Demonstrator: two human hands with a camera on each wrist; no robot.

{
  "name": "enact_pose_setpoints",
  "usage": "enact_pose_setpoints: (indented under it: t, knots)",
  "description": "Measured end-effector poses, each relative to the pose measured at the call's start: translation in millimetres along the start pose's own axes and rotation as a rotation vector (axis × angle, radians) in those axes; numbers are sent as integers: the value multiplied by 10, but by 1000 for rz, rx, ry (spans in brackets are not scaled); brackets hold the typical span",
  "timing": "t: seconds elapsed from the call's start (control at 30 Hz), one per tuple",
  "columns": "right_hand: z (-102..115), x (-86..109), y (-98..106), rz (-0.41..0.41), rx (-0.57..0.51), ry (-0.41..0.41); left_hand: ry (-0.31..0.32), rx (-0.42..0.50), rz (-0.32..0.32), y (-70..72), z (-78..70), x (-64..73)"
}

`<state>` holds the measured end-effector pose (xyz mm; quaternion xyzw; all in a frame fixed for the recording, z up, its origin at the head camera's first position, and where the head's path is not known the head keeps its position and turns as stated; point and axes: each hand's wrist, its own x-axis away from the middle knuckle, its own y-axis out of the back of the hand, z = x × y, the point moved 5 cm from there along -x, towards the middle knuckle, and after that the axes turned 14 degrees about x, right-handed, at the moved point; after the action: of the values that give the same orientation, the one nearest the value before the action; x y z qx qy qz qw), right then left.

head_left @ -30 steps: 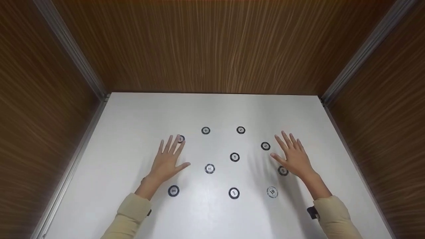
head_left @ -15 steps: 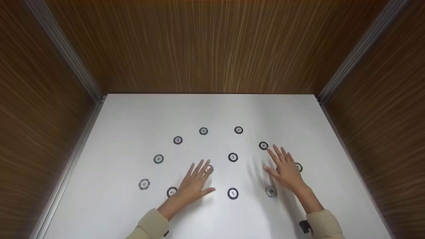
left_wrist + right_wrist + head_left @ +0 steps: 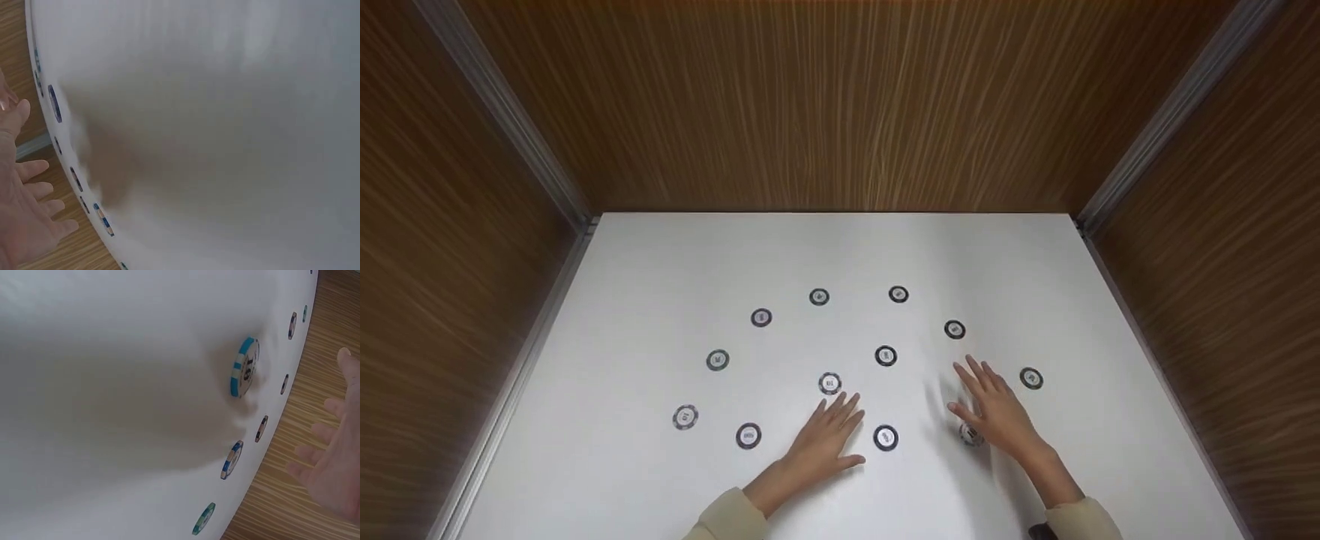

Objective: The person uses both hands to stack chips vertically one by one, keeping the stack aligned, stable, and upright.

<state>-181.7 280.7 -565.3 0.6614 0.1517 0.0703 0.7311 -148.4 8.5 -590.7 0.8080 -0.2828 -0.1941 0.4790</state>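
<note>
Poker chips lie flat and spread apart on the white tabletop (image 3: pixel 652 262). My left hand (image 3: pixel 817 442) hovers palm down with fingers spread, between a chip marked 10 (image 3: pixel 829 383) and a dark-rimmed chip (image 3: pixel 886 437). My right hand (image 3: pixel 1000 415) is also raised above the table, fingers extended, partly covering another 10 chip (image 3: pixel 970 435). That chip shows a blue-and-white edge in the right wrist view, with a blue chip (image 3: pixel 232 459) and a green chip (image 3: pixel 203 518) nearby. Neither hand holds anything.
Several more chips form a loose arc, from a pale chip (image 3: pixel 685 417) at the left, past a far chip (image 3: pixel 819 297), to a green-rimmed chip (image 3: pixel 1031 378) at the right. Brown wood-grain panels (image 3: pixel 840 105) enclose the back and sides.
My left hand has moved right and nearer to me, uncovering chips at the left. My right hand has drawn slightly left and nearer, uncovering the green-rimmed chip. The chips have stayed put.
</note>
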Motion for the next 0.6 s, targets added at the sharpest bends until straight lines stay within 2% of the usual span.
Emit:
enact_pose_setpoints:
  t: [0.33,0.6]
  knots:
    - [40,153,-134,80,-54,-43,24,65,-7,-82,-44,-40]
    - [53,222,-189,173,-97,-97,81,107,10,-154,-66,-66]
